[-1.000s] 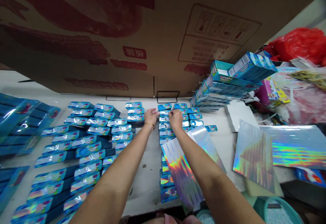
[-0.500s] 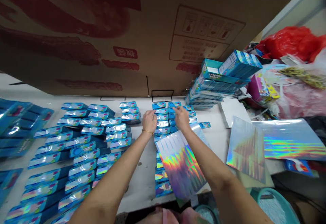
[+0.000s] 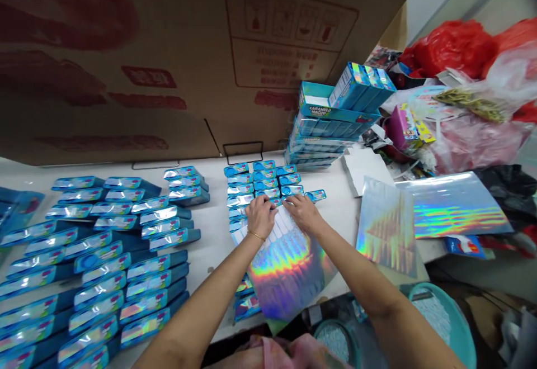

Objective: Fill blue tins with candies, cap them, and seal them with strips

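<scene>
A shiny holographic sheet (image 3: 289, 279), with bare white strips along its top part, lies slanted in front of me over some small blue boxes. My left hand (image 3: 260, 217) is at the sheet's upper edge, its fingers bent and closed. Close beside it, my right hand (image 3: 302, 212) touches the same edge, fingers curled together. Whatever the fingertips hold is too small to make out. Just beyond both hands stand rows of blue boxes (image 3: 264, 174), their narrow ends facing up. One blue box (image 3: 315, 195) stands slightly apart to the right.
Many more blue boxes (image 3: 155, 226) stand in rows at left. A big cardboard carton (image 3: 188, 33) walls off the back. Display trays (image 3: 321, 128) are stacked at back right. Further right lie more holographic sheets (image 3: 388, 229) and plastic bags. Below is a teal basin (image 3: 457, 318).
Both hands have drawn back from the box rows to the top edge of the holographic sheet. The view has shifted to the right.
</scene>
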`<state>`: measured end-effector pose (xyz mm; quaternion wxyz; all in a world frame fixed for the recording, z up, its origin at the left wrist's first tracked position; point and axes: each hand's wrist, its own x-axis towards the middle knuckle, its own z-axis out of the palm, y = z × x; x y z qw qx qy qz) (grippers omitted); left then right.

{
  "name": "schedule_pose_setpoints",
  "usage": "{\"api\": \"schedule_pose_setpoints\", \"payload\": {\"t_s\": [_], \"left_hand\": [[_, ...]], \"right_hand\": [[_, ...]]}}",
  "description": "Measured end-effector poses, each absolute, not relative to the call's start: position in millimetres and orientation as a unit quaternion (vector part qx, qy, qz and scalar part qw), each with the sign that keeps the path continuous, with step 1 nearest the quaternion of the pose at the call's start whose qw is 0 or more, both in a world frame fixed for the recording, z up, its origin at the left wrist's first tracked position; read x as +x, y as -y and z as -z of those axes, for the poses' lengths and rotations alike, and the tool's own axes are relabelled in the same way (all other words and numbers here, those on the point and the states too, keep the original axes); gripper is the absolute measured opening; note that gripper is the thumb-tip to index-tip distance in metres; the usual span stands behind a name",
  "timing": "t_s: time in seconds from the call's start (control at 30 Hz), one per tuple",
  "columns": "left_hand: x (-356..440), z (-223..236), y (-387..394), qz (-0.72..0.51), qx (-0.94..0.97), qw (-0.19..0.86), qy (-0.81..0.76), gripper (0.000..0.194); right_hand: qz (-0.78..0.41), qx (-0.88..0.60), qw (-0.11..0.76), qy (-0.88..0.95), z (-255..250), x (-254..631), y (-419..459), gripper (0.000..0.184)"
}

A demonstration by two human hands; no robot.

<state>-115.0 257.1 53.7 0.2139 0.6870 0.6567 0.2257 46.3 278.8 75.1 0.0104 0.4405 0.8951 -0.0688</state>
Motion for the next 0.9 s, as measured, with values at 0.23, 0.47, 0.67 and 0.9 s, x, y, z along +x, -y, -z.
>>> {"api": "schedule_pose_setpoints", "payload": {"t_s": [0.23, 0.47, 0.67, 0.9], "left_hand": [[-112, -54, -254, -0.252, 0.676, 0.219, -0.657, 0.011], [-124, -58, -264, -0.415, 0.518, 0.407, -0.628, 0.026], [-159, -69, -273, -0.536, 0.234, 0.593, -0.554, 0.048], [-215, -62, -311, -0.559, 0.247, 0.516, -0.600, 0.038]], "right_hand": [[0.112, 0.447, -0.072, -0.885, -101, 56, -258, 0.020], [0.379, 0.582, -0.312, -0.648, -153, 20, -277, 0.013], [0.540, 0.618, -0.433, -0.373, -113, -32, -306, 0.023], [0.519, 0.612, -0.490, -0.340, -75, -93, -331, 0.023]]}}
